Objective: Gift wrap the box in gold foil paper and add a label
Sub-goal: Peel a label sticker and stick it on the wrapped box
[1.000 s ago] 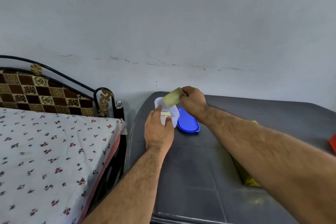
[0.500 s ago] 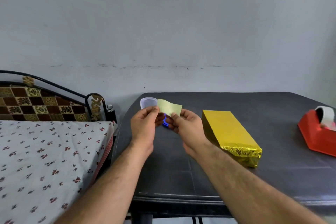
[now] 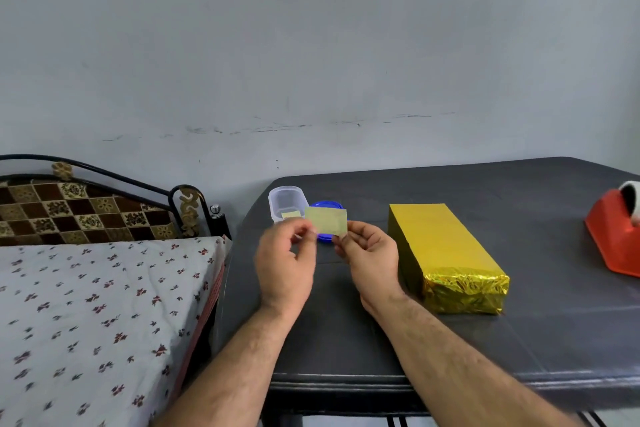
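Observation:
A box wrapped in gold foil [image 3: 446, 253] lies on the dark grey table [image 3: 519, 204], right of my hands. Between them I hold up a small pale yellow label [image 3: 327, 221]. My left hand [image 3: 287, 263] pinches its left edge and my right hand [image 3: 370, 253] pinches its lower right corner. Behind the label stand a clear plastic tub [image 3: 287, 202] with more yellow slips inside and its blue lid [image 3: 325, 210], partly hidden by the label.
A red tape dispenser [image 3: 616, 239] sits at the table's right edge. A bed with a floral sheet [image 3: 97, 305] and a dark metal headboard [image 3: 104, 184] stands close to the table's left side. A wall runs behind.
My right hand lifted the label out of the tub, and my left hand left the tub to pinch the label's other edge. My view swung right, bringing the gold box and tape dispenser into sight.

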A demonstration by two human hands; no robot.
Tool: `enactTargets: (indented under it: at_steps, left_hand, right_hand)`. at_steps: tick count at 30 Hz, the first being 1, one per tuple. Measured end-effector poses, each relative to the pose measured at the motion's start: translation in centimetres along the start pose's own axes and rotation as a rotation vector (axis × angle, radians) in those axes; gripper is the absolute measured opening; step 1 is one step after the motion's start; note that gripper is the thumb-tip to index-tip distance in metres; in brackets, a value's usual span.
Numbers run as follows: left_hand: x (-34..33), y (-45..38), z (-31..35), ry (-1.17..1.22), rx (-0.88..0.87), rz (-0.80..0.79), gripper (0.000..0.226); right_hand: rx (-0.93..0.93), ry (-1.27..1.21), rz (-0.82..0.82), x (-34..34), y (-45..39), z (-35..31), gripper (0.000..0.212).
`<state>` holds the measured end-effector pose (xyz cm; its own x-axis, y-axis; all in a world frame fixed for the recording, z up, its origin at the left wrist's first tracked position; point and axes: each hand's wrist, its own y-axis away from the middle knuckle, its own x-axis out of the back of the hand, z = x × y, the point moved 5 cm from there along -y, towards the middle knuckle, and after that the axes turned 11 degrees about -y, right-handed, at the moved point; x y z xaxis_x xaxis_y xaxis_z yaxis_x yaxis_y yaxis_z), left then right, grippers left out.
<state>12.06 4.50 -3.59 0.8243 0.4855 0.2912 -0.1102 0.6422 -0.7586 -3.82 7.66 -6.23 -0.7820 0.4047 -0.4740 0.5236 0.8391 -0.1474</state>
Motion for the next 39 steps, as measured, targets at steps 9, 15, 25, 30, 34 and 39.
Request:
enactTargets:
  at_steps: [9,15,25,30,34,39]
  left_hand:
    - [-2.4,0.7,-0.7,0.032,-0.021,-0.268,0.016]
    - [-1.8,1.1,-0.4,0.046,0.049,-0.283,0.015]
    - [-1.4,1.9,1.0,-0.03,-0.054,-0.297,0.006]
    - [-2.1,1.7,0.4,0.115,0.081,-0.383,0.013]
    - [-2.8,1.5,-0.5,0.24,0.208,-0.413,0.017]
    - [-3.0,1.6,-0.6,0.418,0.331,-0.446,0.022]
  right_hand:
    - [-0.065,-0.009,-0.244,-0.5,0.5,0.5,0.027]
    - [-0.051,0.09,-0.278,-0.3,2.0,-0.5,0.036]
    - [0.108,0.296,-0.14,0.5,2.6,-0.8,0.032]
    - [0.129,0.311,-0.103,0.8,2.6,-1.2,0.026]
    - [0.08,0.247,-0.15,0.4,2.5,-0.9,0.038]
    - [0.128,0.326,-0.062,1.0,1.9,-0.9,0.024]
